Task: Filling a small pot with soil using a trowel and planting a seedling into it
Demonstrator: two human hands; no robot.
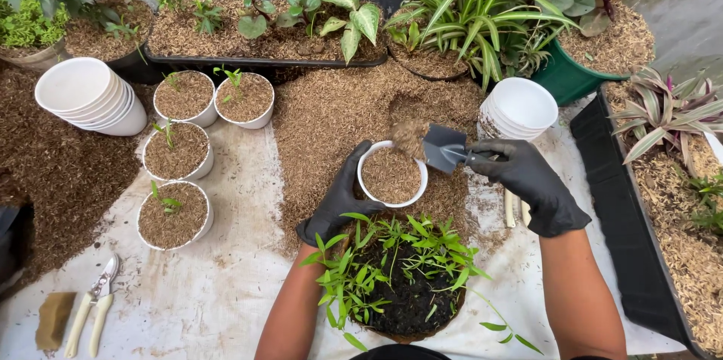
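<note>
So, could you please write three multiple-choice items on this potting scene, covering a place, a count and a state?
1. Where do the pruning shears lie?
A. on the cloth, lower left
B. in the green pot
C. on the black tray

2. How many filled white pots with seedlings stand at the left?
A. two
B. four
C. six

3. How is the trowel in the right hand?
A. empty
B. lying on the cloth
C. loaded, above the white pot

Answers:
1 A, they rest beside a brown sponge.
2 B, four are grouped together.
3 C, mulch is heaped on the blade while the left hand steadies the pot.
</note>
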